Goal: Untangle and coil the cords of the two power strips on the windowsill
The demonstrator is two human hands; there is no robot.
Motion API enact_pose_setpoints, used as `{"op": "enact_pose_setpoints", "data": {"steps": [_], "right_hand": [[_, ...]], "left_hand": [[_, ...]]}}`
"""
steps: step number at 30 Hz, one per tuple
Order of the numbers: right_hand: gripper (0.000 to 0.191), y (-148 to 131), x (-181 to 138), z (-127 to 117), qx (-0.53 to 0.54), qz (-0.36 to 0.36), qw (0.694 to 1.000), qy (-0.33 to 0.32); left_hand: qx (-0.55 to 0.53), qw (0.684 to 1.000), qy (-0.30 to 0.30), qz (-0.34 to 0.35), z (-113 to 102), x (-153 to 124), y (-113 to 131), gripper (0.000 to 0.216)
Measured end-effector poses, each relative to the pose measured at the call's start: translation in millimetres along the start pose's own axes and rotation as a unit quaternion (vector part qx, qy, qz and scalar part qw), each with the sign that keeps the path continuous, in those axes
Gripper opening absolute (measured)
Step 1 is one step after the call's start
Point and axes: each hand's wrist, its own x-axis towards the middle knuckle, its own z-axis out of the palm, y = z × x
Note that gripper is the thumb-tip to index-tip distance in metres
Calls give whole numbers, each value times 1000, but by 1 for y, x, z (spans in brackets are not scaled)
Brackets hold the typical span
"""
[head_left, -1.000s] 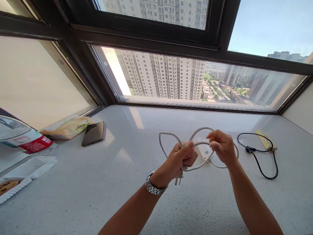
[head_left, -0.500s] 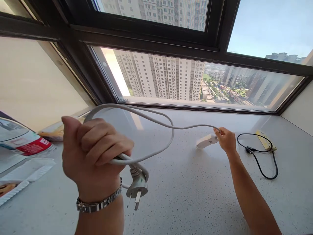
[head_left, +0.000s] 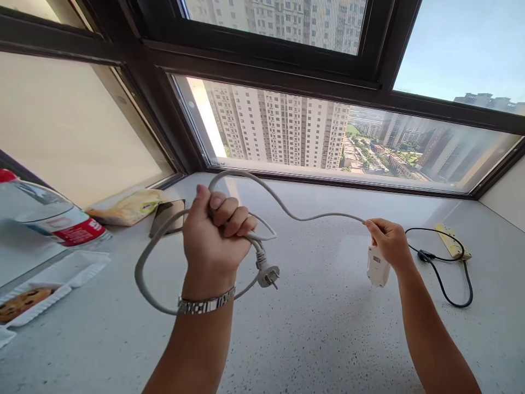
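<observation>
My left hand [head_left: 215, 232], with a metal watch on its wrist, is a fist closed round loops of a white power cable [head_left: 295, 210], held up above the speckled counter [head_left: 320, 323]. The cable's plug [head_left: 267, 273] hangs just under that fist. One big loop droops to the left of my wrist. The cable runs right to my right hand [head_left: 389, 243], which pinches it where it enters a small white socket block [head_left: 377, 266]. The block dangles upright from my right hand, above the counter.
A black cable [head_left: 445, 276] and a yellow power strip [head_left: 452, 241] lie at the right. At the left are a water bottle with a red label [head_left: 53, 219], a snack packet [head_left: 131, 208], a dark phone [head_left: 164, 216] and a white tray with a cookie [head_left: 24, 301]. A window runs behind.
My left hand has moved right and away with the cable loops and plug. My right hand has lifted the socket block, which now hangs upright instead of lying near the counter.
</observation>
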Motion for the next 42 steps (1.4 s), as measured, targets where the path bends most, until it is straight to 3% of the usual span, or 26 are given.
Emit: {"op": "enact_pose_setpoints", "data": {"steps": [3, 6, 8, 11, 14, 18, 21, 25, 28, 33, 39, 42], "right_hand": [[36, 0, 4, -1, 117, 62, 991, -9], [33, -3, 4, 0, 209, 54, 974, 66], [28, -4, 2, 3, 176, 9, 975, 135], [24, -5, -4, 8, -22, -95, 979, 181], [24, -4, -7, 12, -229, -139, 956, 120], [24, -5, -8, 13, -295, -131, 945, -46], [23, -10, -12, 12, -300, -171, 931, -118], [27, -21, -18, 6, -281, -231, 921, -137], [31, -27, -22, -3, -227, -254, 933, -115], [33, -37, -30, -7, -129, -212, 961, -120], [29, -56, -55, 7, -50, -204, 977, 30], [28, -60, -60, 11, -23, -203, 977, 66]], "left_hand": [[60, 995, -18, -81, -6, 10, -16, 45], [98, 981, -58, -156, -13, 17, -35, 47], [113, 968, -102, -200, -17, 19, -45, 53], [97, 948, -171, -249, -22, 20, -55, 60], [38, 930, -230, -283, -25, 19, -60, 60], [-44, 916, -278, -286, -29, 18, -66, 58], [-63, 919, -272, -276, -28, 15, -71, 57], [-6, 934, -224, -279, -22, 10, -76, 57], [36, 951, -163, -261, -17, 9, -77, 58], [81, 967, -78, -228, -13, 8, -82, 57], [151, 965, -69, -205, -9, 1, -85, 54], [175, 963, -93, -185, -9, -2, -81, 54]]}}
